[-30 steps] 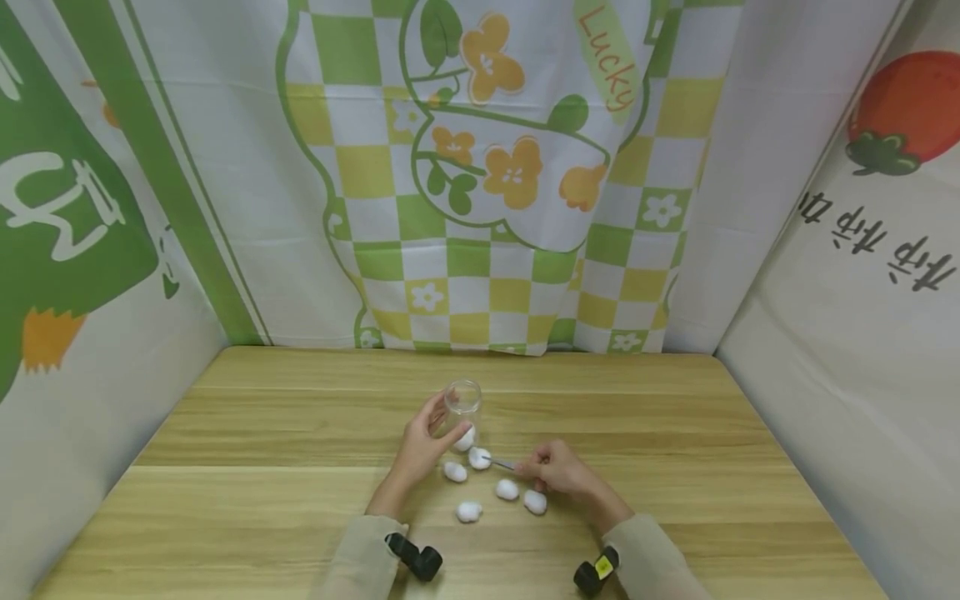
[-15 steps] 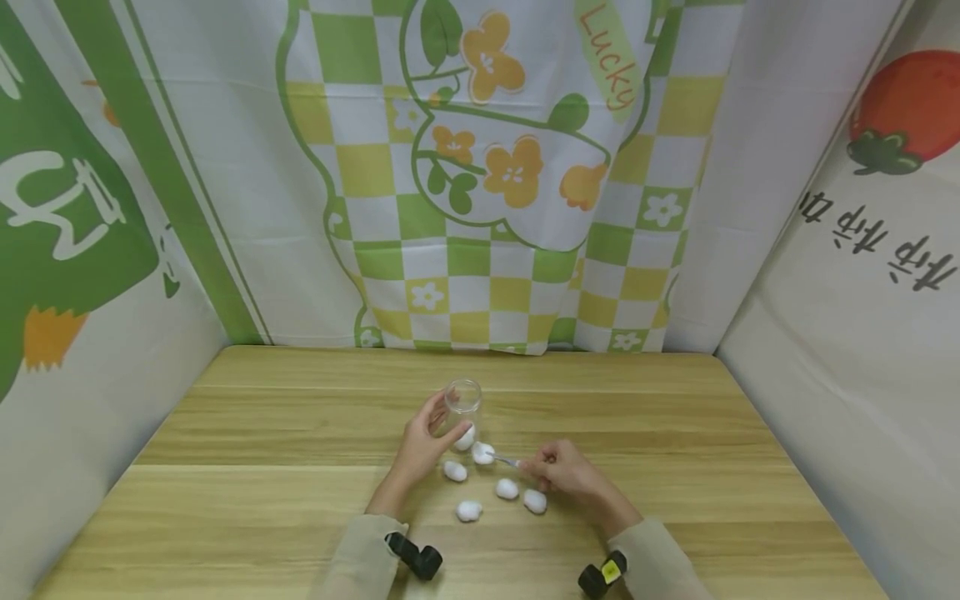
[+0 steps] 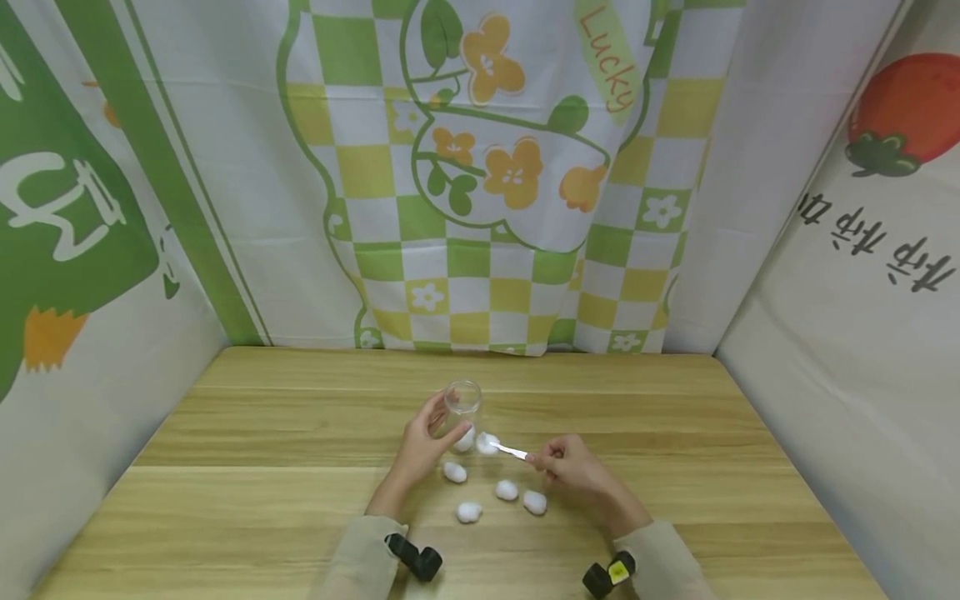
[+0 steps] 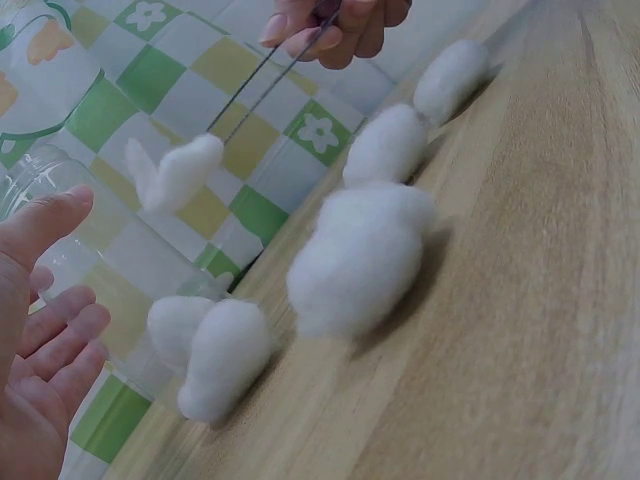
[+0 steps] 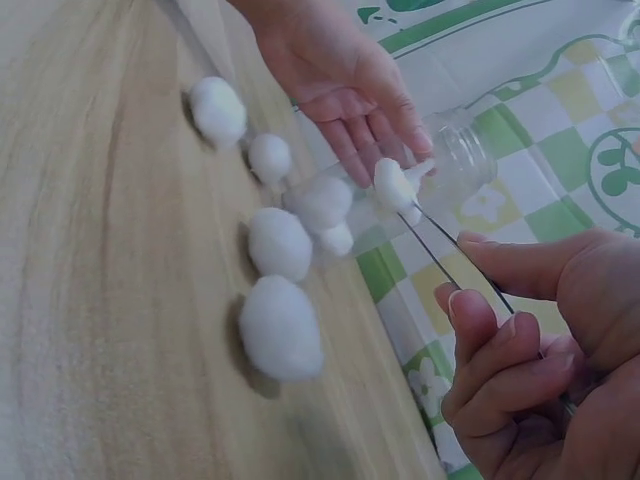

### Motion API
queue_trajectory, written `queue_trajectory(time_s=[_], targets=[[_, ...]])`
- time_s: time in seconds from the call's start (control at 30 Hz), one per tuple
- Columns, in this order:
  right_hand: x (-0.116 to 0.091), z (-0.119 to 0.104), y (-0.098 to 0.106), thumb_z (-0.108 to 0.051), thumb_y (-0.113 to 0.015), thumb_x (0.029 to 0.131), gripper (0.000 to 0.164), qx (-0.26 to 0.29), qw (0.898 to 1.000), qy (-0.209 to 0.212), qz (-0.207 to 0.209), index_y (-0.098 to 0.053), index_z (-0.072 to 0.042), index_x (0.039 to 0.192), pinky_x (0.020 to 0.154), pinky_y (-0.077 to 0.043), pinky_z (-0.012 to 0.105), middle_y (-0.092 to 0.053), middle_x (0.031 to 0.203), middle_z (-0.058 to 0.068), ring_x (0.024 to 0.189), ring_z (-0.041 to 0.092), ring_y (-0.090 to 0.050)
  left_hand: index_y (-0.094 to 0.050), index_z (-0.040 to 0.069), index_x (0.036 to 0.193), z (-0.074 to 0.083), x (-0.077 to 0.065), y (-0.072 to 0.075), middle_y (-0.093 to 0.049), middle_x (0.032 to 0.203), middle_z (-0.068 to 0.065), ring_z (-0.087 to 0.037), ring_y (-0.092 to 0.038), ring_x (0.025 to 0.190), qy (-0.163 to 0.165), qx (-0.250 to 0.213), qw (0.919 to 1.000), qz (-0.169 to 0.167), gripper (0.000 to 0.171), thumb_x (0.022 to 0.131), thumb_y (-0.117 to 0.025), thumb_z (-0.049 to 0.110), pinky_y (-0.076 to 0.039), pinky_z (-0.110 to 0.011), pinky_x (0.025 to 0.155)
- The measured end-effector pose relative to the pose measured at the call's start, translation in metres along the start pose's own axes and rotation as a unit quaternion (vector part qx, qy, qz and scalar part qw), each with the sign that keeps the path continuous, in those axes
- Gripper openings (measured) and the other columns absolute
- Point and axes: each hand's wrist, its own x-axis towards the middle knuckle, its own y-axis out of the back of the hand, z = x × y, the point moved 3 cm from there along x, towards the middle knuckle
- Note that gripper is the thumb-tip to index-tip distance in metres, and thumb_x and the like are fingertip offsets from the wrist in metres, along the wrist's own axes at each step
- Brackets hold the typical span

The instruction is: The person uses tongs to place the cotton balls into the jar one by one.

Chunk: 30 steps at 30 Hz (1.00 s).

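The left hand (image 3: pixel 420 450) grasps a glass jar (image 3: pixel 467 410) with cotton (image 3: pixel 465 440) inside; the right hand (image 3: pixel 573 463) pinches tweezers (image 3: pixel 513 452) holding a cotton ball (image 3: pixel 487 443) raised just right of the jar. Four loose balls (image 3: pixel 507 490) lie nearer on the desk (image 3: pixel 285 517).

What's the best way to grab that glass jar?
Probably around its side wall, below the rim, coming from the left, where the left hand is. The glass jar is round and upright, mouth up, and the tweezers point in from the right, so that leaves their way free.
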Motion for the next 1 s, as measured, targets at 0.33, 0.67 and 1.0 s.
queue_trajectory(time_s=[0.33, 0.67, 1.0], targets=[[-0.006, -0.016, 0.015, -0.013, -0.062, 0.093, 0.033, -0.021, 0.999, 0.045, 0.002, -0.055, 0.017, 0.081, 0.045, -0.034, 0.012, -0.047, 0.055, -0.007, 0.05, 0.002, -0.043, -0.041, 0.005, 0.143, 0.001, 0.003, -0.001, -0.05, 0.144, -0.02, -0.037, -0.044, 0.138, 0.002, -0.004, 1.0, -0.002, 0.066, 0.086, -0.072, 0.018, -0.037, -0.041, 0.119], [-0.008, -0.023, 0.019, -0.012, -0.062, 0.093, 0.032, -0.011, 0.999, 0.041, 0.008, -0.054, 0.015, 0.079, 0.044, -0.032, 0.013, -0.046, 0.053, -0.008, 0.048, 0.001, -0.04, -0.042, 0.005, 0.143, 0.0, 0.001, -0.001, -0.05, 0.144, -0.02, -0.036, -0.045, 0.138, 0.003, -0.005, 1.0, 0.002, 0.067, 0.085, -0.073, 0.016, -0.038, -0.041, 0.118], [-0.007, -0.032, 0.02, -0.014, -0.062, 0.093, 0.028, 0.024, 0.999, 0.027, 0.007, -0.056, 0.009, 0.078, 0.044, -0.031, 0.013, -0.046, 0.054, -0.008, 0.049, 0.002, -0.039, -0.04, 0.004, 0.143, -0.002, 0.001, -0.001, -0.049, 0.145, -0.02, -0.036, -0.045, 0.137, 0.013, -0.002, 0.9999, 0.007, 0.068, 0.085, -0.073, 0.017, -0.038, -0.041, 0.118]])
